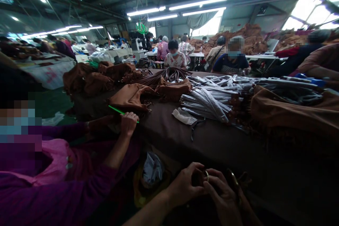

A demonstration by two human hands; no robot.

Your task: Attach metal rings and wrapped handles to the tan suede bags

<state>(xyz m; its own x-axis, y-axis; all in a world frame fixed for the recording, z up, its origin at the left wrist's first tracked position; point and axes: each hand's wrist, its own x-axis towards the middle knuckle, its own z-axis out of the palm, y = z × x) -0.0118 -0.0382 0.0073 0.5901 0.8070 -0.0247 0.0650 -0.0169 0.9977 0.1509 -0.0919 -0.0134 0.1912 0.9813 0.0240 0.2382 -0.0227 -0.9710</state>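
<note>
While the wearer's two hands met at the near edge of the long brown table (217, 141), the left hand (185, 183) curled its fingers round a dark brown piece that was too shadowed to name, and the right hand (224, 194) pinched a small brass ring (207, 175) between thumb and forefinger, right against the left fingertips. Both hands were closed on the work, low in the view and just beside each other.

To the left sat a co-worker in a purple sleeve (66, 197), whose hand (129, 123) was clenched round a green stick (119, 112) near a tan fringed bag (132, 97). Farther up the table lay a heap of wrapped grey-white strips (209, 104), well apart from the wearer's hands, and more tan suede (293, 113) was piled at the right. Other people sat at the far tables under strip lights.
</note>
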